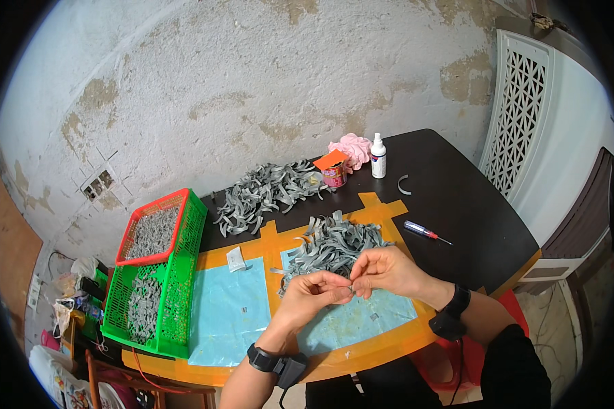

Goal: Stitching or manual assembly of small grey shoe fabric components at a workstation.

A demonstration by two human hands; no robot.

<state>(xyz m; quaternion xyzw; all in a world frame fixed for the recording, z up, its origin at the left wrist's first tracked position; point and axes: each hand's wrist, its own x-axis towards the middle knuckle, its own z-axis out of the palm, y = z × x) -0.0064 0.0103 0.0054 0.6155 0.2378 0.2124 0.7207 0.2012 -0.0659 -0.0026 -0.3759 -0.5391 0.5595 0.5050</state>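
My left hand (312,298) and my right hand (390,271) meet over the near part of the table, thumbs and fingertips pinched together. Between them is a small greyish piece, mostly hidden by the fingers, too small to name. Just beyond my hands lies a heap of grey curved strips (331,247), partly covered by my right hand. Beneath them a light blue sheet (396,308) is fixed to the table with orange tape (273,240). A tiny grey bit (374,317) rests on the sheet near my right wrist.
A second heap of strips (269,194) lies farther back. At left, a red basket (182,228) sits on a green basket (196,225), both holding small grey pieces. A screwdriver (426,232), single strip (404,185), white spray bottle (378,157), tin (334,174) and pink cloth (353,148) are on the dark table (471,204).
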